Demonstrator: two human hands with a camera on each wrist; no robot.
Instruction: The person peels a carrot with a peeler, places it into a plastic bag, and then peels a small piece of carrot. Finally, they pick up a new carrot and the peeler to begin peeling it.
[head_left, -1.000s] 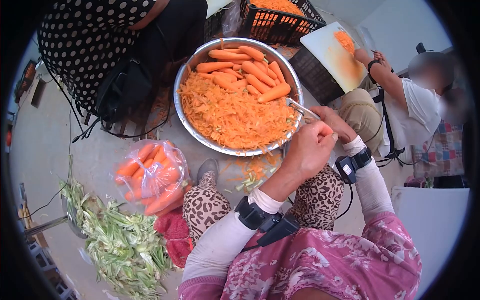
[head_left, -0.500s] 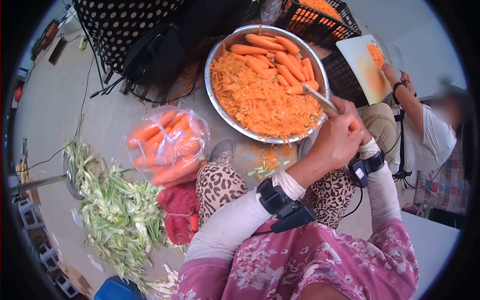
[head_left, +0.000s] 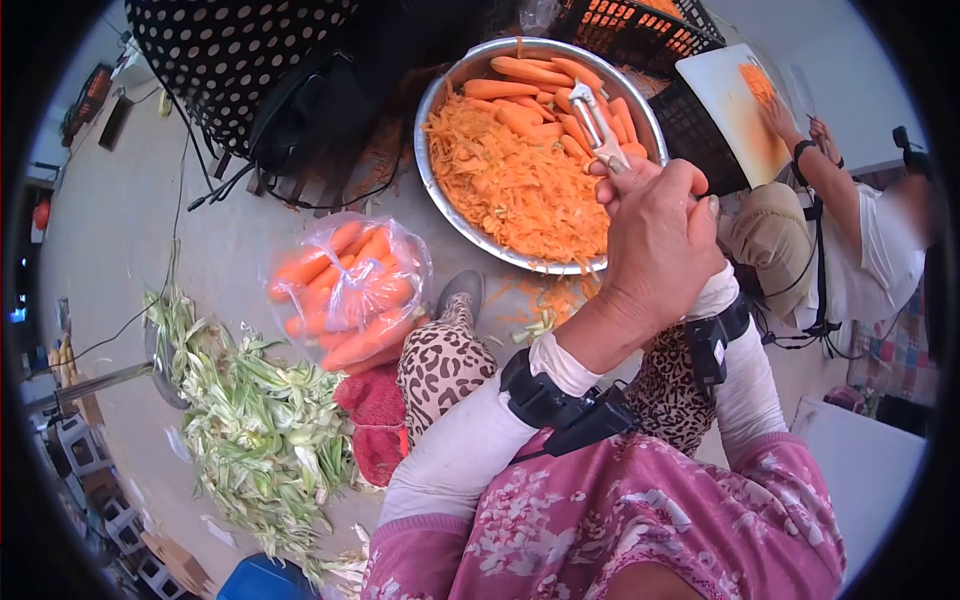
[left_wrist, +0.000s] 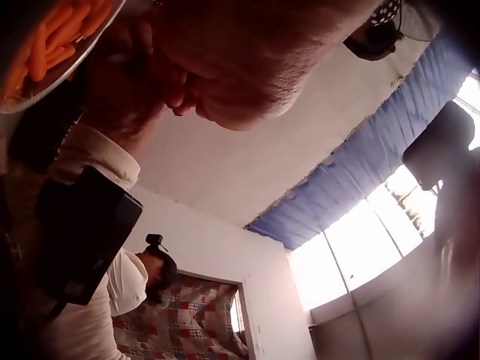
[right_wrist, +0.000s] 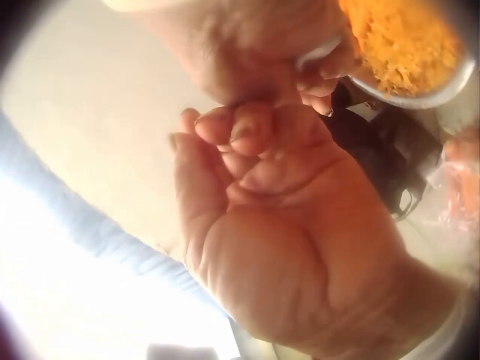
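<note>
My left hand (head_left: 655, 235) is raised over the near rim of a big steel bowl (head_left: 420, 175) and grips a metal peeler (head_left: 595, 125), whose head sticks up above the knuckles. The bowl holds peeled carrots (head_left: 540, 85) at the back and a heap of orange peelings (head_left: 510, 190) in front. In the head view the left hand hides my right hand. The right wrist view shows the right hand (right_wrist: 285, 225) palm-up, fingers curled against the left hand (right_wrist: 247, 45) beside the bowl's rim (right_wrist: 442, 94). What those fingers hold is hidden.
A plastic bag of unpeeled carrots (head_left: 345, 285) lies on the floor left of my knee, with a red cloth (head_left: 370, 420) and a pile of green leaves (head_left: 260, 430) nearer. A seated person works at a white cutting board (head_left: 740, 120) on the right. A black crate (head_left: 640, 20) stands behind the bowl.
Both hands have risen and shifted left over the bowl's near rim. The peeler has swung from slanting sideways to pointing up. The left hand now covers the right hand.
</note>
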